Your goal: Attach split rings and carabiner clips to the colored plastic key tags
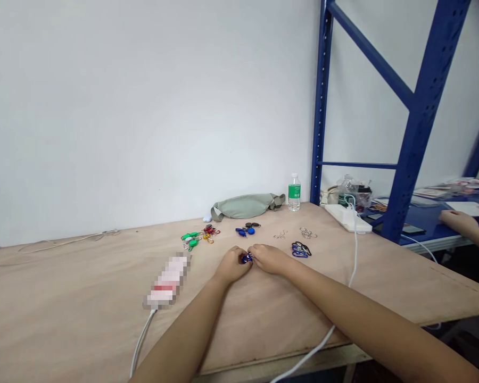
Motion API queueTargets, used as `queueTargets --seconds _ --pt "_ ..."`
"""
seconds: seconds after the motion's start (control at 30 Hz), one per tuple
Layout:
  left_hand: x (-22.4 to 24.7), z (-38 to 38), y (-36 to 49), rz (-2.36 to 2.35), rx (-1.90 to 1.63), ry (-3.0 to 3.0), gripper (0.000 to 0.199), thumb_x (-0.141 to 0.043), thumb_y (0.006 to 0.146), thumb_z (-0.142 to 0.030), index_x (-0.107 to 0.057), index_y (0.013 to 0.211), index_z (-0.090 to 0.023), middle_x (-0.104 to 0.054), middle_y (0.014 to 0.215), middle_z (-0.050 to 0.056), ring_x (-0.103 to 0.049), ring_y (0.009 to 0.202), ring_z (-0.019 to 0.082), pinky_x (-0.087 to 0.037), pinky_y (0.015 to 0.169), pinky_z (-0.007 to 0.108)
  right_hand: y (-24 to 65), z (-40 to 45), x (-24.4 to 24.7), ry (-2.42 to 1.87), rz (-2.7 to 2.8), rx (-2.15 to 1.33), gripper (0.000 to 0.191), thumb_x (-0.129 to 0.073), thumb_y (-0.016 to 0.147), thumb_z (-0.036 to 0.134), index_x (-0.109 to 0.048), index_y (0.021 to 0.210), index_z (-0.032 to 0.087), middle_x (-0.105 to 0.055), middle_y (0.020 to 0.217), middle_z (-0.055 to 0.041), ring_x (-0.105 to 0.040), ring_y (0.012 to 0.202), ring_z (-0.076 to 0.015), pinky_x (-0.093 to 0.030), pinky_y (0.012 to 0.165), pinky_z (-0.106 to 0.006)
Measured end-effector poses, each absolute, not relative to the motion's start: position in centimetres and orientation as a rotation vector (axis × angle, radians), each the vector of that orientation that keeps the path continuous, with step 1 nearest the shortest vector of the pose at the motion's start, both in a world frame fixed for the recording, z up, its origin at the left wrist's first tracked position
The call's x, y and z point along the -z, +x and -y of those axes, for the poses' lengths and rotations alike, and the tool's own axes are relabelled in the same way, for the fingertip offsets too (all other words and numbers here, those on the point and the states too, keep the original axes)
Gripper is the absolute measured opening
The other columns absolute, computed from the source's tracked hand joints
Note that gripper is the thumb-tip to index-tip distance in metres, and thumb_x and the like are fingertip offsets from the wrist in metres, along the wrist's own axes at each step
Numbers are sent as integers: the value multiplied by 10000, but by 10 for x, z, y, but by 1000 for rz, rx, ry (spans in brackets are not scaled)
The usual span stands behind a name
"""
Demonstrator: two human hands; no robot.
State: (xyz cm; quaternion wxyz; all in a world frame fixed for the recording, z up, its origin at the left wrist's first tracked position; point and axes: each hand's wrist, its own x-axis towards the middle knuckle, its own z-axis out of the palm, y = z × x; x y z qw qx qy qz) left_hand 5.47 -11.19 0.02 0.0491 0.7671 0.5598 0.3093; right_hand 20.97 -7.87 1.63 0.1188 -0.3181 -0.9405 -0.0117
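The left hand (233, 263) and right hand (269, 259) meet around a blue piece (246, 258), closing off the centre. Between the forearms, bare table (259, 324) gives passage down to a white cable (303, 359) at bottom centre. Lower left lies open up to a pixelated slab (168, 282) and its cord (140, 338); a narrower lane parts slab from left forearm. Above the hands, green reels (192, 243), blue reels (245, 232), rings (307, 233) and carabiners (300, 250) obstruct low sweeps, with gaps between. Farther up, bag (245, 206) and bottle (294, 194) block; right, power strip (347, 218) and rack (417, 119).
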Motion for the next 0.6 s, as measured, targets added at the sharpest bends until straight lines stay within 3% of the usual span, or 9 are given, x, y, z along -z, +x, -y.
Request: queueTargets --seconds 0.2,0.6 --pt "1 110 56 -1699 -1018 2237 131 -558 617 -212 -602 731 -164 -564 721 24 -518 683 137 -410 616 244 218 68 -7 -791 2569 -250 250 -458 752 136 -586 966 154 -590 934 -88 -538 849 -167 -373 724 -239" --pt "-1 109 58 -1672 -1031 2174 165 -577 606 -190 -607 765 -155 -552 749 26 -503 668 121 -414 612 242 220 61 -6 -780 2533 -345 220 -496 739 171 -620 921 164 -621 903 -78 -547 845 -177 -377 734 -242"
